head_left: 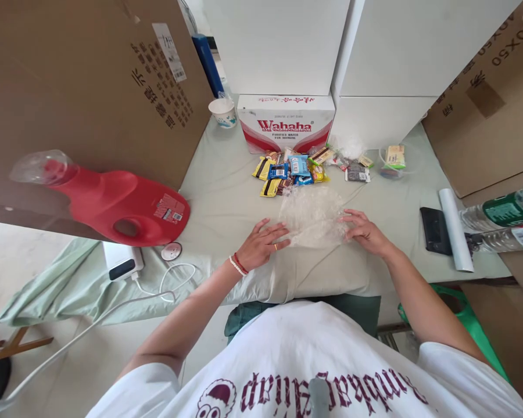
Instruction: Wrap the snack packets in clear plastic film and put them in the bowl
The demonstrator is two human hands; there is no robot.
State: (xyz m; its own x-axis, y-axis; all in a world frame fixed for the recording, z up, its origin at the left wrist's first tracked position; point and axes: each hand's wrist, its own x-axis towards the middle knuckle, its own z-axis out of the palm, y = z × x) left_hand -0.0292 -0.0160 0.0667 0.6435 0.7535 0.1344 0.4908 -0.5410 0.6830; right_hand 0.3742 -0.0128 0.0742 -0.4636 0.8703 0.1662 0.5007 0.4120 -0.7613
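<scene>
Inside the table's point(226, 203) near edge, left hand point(264, 244) and right hand point(366, 232), fingers part-spread, touch a crumpled clear plastic bag's point(311, 217) sides, grip unclear; open room leftward; bag's direction and long axis indistinct; wrapped snacks point(300, 165) beyond

I take this for a home or a makeshift workroom; I can't tell which. I see a cloth-draped surface point(218, 174) between cardboard point(91, 75) walls, white panels point(279, 46) behind, snacks point(298, 165), a paper cup point(225, 118), bottles point(505, 210), a tiled floor point(74, 383).
</scene>
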